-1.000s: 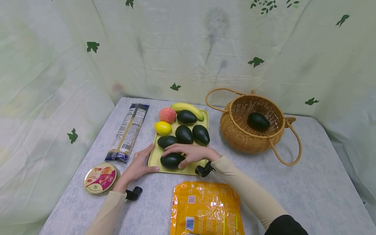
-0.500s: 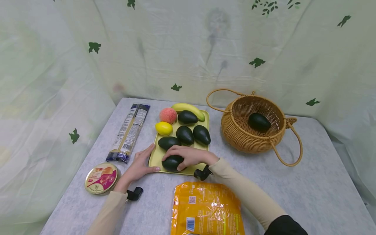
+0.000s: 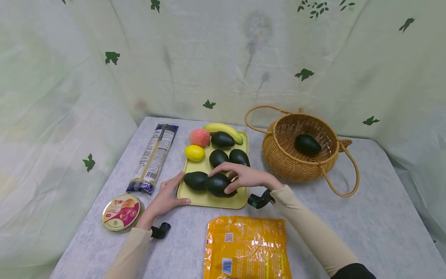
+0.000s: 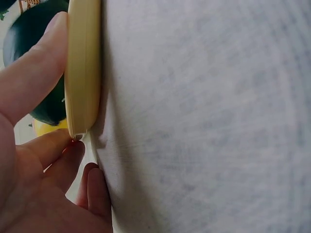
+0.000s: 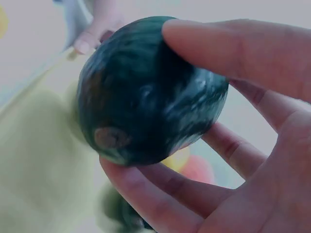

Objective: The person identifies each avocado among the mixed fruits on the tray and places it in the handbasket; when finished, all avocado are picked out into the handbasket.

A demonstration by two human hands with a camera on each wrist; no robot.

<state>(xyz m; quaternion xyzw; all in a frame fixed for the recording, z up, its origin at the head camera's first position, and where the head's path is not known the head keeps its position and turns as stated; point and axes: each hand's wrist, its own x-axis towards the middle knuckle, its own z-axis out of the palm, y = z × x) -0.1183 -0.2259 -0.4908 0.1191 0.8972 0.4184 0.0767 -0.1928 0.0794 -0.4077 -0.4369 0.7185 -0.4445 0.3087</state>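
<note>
Avocado [image 3: 216,186] handling takes up the near half of things on this table [image 3: 376,224]. Toward its far edge, short of the far right corner, stands a wicker basket [image 3: 292,169] with another avocado [image 3: 307,145] inside. Left of it lies the tray [image 3: 209,202]. Left hand [image 3: 167,197], fingers extended, braces the tray's near left corner; light pressure there should stop sliding. Right hand [image 3: 245,176] grasps the first avocado between thumb and fingers above the tray's near edge; whether it is fully lifted, I cannot tell. Gentle, even pressure should suit its smooth skin, and raising it straight up would spare the neighbouring avocado [image 3: 195,181] a nudge.
</note>
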